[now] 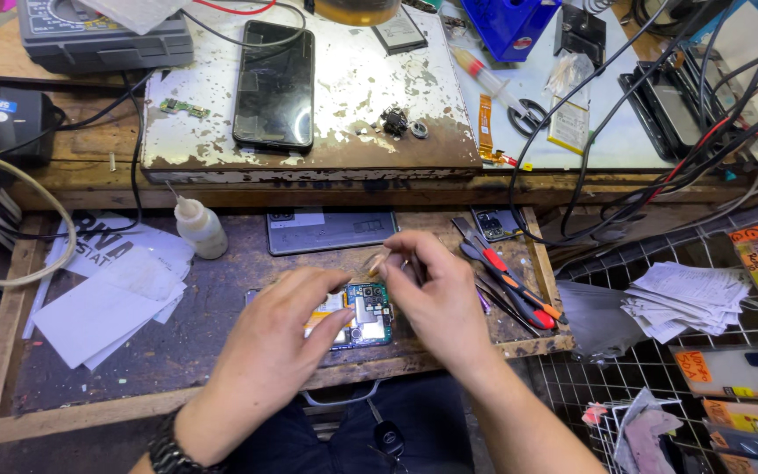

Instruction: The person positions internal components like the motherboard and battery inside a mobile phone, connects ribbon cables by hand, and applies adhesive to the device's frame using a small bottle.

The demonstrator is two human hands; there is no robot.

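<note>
An opened phone [368, 314] with its green circuit board exposed lies in the wooden drawer tray [10, 303]. My left hand [278, 347] rests on the phone's left part, thumb and fingers pressing it down. Just above the phone's upper right, my right hand [436, 294] is pinched on a small thin tool [377, 261] whose pale tip points left. A dark wristband sits on my left wrist.
A small white squeeze bottle [199, 226], a phone back cover [331, 231], white papers [111, 294] and red-handled tools [515, 281] lie in the tray. On the worn plate behind it rests a black phone [275, 83]. Cables [660, 132] run at the right; a wire rack [704, 351] holds packets.
</note>
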